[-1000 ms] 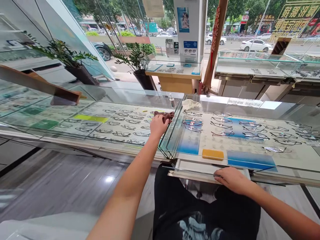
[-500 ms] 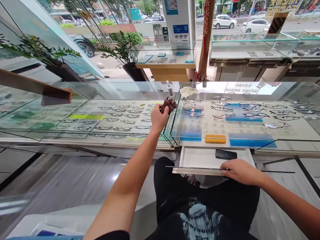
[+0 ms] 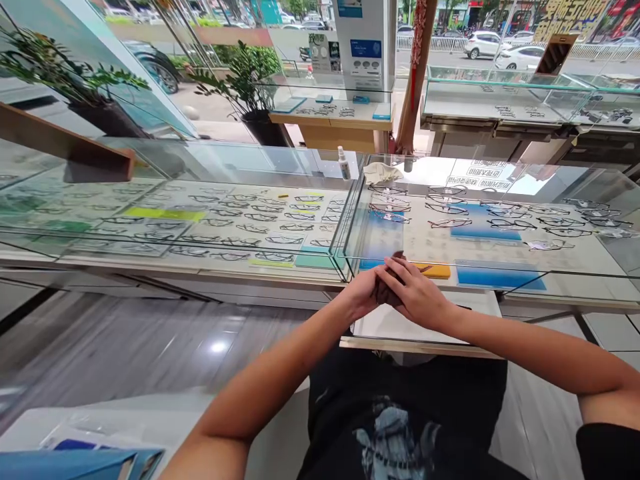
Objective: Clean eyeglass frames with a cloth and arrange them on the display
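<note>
A crumpled dark brown cloth (image 3: 387, 291) is between my two hands, above the open white drawer (image 3: 395, 327). My left hand (image 3: 363, 292) grips the cloth from the left, its fingers partly hidden. From the right, my right hand (image 3: 423, 293) has its fingers closed over the cloth. An orange case (image 3: 437, 270) under the counter glass shows just behind my right hand. The phone in the drawer is almost fully covered by my right hand and forearm.
Glass display counters with rows of eyeglasses (image 3: 450, 223) span the front. On the glass stand a small spray bottle (image 3: 343, 163) and a pale cloth (image 3: 383, 173). A wooden board (image 3: 65, 143) juts in at left. A blue item (image 3: 80, 463) lies at lower left.
My left hand has brought the brown cloth back from over the counter towards me. My right hand has left the drawer's front edge and come up onto the cloth.
</note>
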The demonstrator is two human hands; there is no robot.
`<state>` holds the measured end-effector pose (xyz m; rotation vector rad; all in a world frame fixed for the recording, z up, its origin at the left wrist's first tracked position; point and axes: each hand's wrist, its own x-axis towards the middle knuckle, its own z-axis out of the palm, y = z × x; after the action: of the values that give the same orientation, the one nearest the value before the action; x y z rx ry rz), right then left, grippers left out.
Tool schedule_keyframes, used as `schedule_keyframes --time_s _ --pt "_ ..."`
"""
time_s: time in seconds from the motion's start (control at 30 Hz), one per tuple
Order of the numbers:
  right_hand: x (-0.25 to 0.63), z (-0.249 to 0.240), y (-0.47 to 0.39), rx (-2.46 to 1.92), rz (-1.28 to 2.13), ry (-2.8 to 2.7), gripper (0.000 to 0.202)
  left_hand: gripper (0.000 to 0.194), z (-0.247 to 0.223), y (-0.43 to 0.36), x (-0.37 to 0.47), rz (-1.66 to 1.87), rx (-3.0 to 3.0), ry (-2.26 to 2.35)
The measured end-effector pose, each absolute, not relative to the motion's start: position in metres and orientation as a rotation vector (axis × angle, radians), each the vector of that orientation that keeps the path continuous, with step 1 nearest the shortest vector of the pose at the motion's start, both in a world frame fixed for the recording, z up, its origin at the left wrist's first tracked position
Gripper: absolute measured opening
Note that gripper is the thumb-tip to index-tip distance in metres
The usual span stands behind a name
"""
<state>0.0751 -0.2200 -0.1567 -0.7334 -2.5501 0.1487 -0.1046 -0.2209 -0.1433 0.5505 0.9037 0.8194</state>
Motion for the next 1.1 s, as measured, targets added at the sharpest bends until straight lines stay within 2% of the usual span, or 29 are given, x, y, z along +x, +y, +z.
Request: schedule_keyframes --time_s 0.1,0.2,0.33,0.43,0.5,0.6,0.73,1.1 --pt "0.076 -0.183 -0.213 -0.715 0.284 -2.474 0.072 0.041 -0.146 -0.225 -0.121 0.655 0.768 0.958" --pt "0.083 -0.196 -0.21 -0.709 0.514 -2.476 0.062 0.055 -0.129 -0.221 -0.157 0.5 1.382 1.221" --pt "0.084 -0.205 -0.185 -0.918 0.645 -2.662 0.047 0.051 -0.099 -0.179 -0.215 0.668 1.877 1.825" --pt "0.07 -0.212 -0.145 -1.199 0.528 -2.752 0.051 0.048 -0.104 -0.129 -0.247 0.601 1.876 2.24" --pt "0.054 -0.22 -0.119 -1.312 0.464 -2.746 0.059 0.06 -0.118 -0.104 -0.258 0.466 1.75 2.372" --pt "0.029 -0.238 -0.101 -1.359 0.45 -2.775 0.062 0.072 -0.142 -0.089 -0.261 0.442 1.683 2.458" --pt "0.01 -0.269 -0.112 -1.322 0.522 -2.874 0.079 0.073 -0.154 -0.096 -0.26 0.504 1.73 2.49" --pt "-0.01 -0.297 -0.086 -1.226 0.462 -2.949 0.063 0.074 -0.143 -0.109 -0.254 0.454 1.686 2.496"
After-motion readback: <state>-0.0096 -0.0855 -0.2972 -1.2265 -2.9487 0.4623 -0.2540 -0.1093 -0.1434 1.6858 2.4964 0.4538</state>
